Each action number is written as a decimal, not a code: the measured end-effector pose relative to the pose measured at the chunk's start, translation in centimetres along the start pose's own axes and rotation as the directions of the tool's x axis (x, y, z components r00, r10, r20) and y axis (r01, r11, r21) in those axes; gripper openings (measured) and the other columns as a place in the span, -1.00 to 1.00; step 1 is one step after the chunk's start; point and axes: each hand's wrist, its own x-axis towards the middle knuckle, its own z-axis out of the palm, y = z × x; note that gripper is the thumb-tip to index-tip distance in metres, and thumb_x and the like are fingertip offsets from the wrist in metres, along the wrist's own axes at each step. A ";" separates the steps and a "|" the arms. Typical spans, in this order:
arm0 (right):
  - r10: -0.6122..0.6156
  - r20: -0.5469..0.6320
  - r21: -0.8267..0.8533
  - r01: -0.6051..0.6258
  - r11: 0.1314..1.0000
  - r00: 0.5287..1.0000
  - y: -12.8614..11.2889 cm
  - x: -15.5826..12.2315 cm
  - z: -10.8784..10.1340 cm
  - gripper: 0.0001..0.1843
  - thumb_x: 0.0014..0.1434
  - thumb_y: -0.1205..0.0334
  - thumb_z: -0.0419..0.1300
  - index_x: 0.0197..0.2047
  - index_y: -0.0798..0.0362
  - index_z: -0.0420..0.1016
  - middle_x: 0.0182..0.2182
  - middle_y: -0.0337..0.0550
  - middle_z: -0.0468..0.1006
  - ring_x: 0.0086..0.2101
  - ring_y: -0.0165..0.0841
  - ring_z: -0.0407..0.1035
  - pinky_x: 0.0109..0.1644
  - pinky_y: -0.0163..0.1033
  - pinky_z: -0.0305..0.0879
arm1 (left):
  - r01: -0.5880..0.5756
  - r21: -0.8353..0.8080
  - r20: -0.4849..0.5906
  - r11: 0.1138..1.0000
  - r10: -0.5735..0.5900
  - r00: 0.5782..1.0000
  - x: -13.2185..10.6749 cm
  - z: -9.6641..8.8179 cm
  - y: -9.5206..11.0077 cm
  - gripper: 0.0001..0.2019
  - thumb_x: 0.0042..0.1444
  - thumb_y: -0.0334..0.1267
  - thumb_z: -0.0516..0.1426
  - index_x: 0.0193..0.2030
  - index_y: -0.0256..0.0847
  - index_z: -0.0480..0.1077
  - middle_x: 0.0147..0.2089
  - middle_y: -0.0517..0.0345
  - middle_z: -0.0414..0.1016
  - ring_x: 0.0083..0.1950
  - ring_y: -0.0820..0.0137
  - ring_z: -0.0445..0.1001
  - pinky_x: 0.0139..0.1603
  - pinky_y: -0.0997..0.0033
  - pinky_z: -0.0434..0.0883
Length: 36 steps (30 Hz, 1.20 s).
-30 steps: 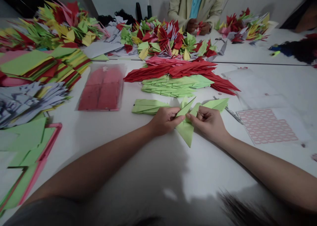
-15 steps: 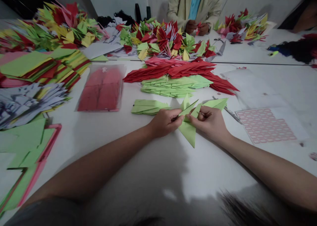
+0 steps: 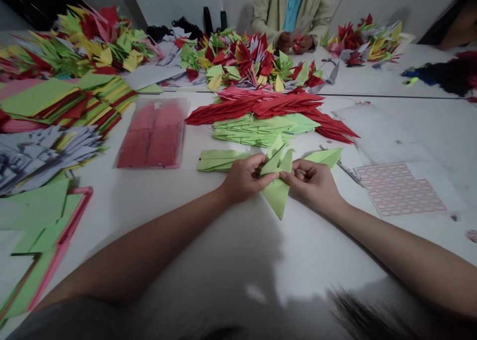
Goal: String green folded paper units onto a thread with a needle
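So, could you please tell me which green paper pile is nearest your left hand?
The small folded stack beside the left hand; the larger green pile lies farther off, against the red pile.

Both hands pinch folded green origami paper (image 3: pixel 278 181): left hand (image 3: pixel 244 178), right hand (image 3: pixel 311 183). Red and green folded stacks (image 3: pixel 264 121) just ahead on white tabletop (image 3: pixel 238 260).

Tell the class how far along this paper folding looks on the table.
Done: rows of folded red paper units and folded light-green paper units lie stacked ahead. In hand: the left hand and right hand pinch a light-green folded paper piece. Left: flat green paper sheets and red paper in a clear plastic sleeve look unfolded.
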 end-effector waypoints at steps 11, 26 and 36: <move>-0.031 0.019 -0.059 0.032 0.998 0.999 0.2 -0.4 0.2 -0.74 0.12 0.05 0.27 -0.39 0.09 0.46 -0.68 -0.41 0.04 -0.62 -0.51 -0.09 -0.55 -0.31 -0.15 | -0.091 0.322 -0.141 0.942 0.143 0.980 -0.2 -0.1 0.3 -0.63 0.09 -0.14 0.11 -0.64 -0.26 0.17 -0.62 0.30 0.03 -0.53 0.57 0.06 -0.51 0.51 0.06; -0.669 0.070 -0.366 0.643 0.673 0.740 1.0 -1.2 -1.1 -0.78 0.12 0.39 0.15 -0.22 -0.02 0.57 -0.65 -0.28 0.42 -0.67 -0.46 0.18 -0.53 -0.31 0.13 | -0.424 0.371 -0.150 0.826 0.504 0.850 -0.3 -0.5 -0.4 -0.80 0.07 -0.45 0.17 -0.19 -0.16 0.54 -0.22 0.14 0.63 -0.22 0.44 0.57 -0.15 0.49 0.45; -0.673 -0.054 -0.424 0.593 0.684 0.738 1.0 -0.9 -0.6 -0.83 0.16 0.36 0.19 -0.19 -0.01 0.56 -0.70 -0.38 0.33 -0.70 -0.52 0.14 -0.60 -0.39 0.13 | -0.456 0.218 -0.156 0.863 0.492 0.857 -0.1 -0.5 -0.5 -0.81 0.02 -0.46 0.18 -0.22 -0.22 0.54 -0.26 0.14 0.61 -0.31 0.51 0.53 -0.29 0.59 0.42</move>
